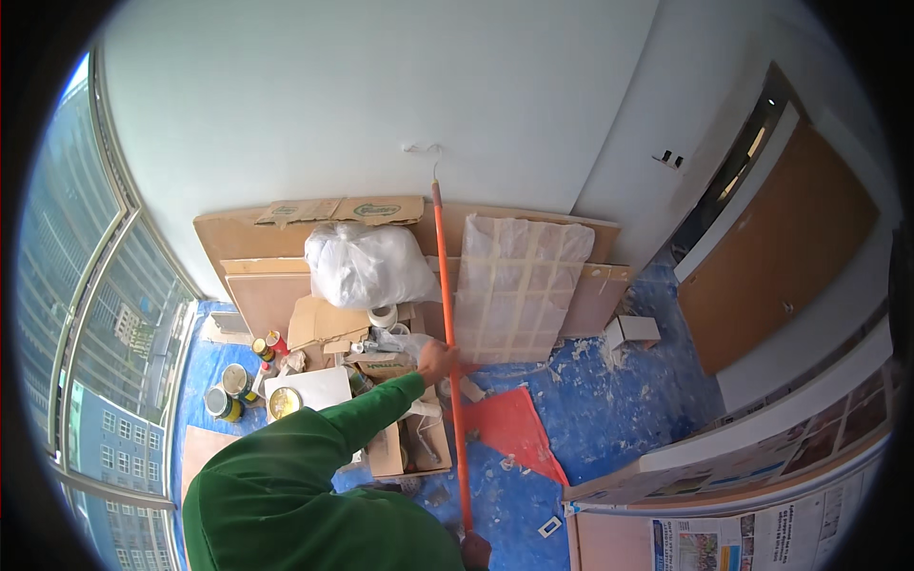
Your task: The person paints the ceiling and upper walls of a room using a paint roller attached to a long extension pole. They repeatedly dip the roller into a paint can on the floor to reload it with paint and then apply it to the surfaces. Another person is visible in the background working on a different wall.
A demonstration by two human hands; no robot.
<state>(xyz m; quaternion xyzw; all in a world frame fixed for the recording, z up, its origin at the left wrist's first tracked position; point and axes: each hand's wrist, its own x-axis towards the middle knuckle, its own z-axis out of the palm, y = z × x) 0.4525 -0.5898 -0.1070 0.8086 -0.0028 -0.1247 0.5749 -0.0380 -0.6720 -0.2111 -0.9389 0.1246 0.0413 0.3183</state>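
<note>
My left hand [437,362] is wrapped round the middle of a long orange pole [445,285], the arm in a green sleeve stretched forward. Low in the picture, my right hand [474,550] is closed round the pole's bottom end. The pole rises nearly upright, tilted slightly left at its top. At its tip a thin wire frame carries a small white paint roller [419,148], which lies against the pale wall [333,105]; whether it presses on it I cannot tell.
Boards [248,243] lean along the wall, with a stuffed white plastic bag [371,265] and a taped, wrapped panel [519,285] before them. Paint cans [223,403], an open cardboard box [386,452] and a red sheet [519,433] lie on blue floor covering [619,381]. Windows stand left, a brown door [781,247] right.
</note>
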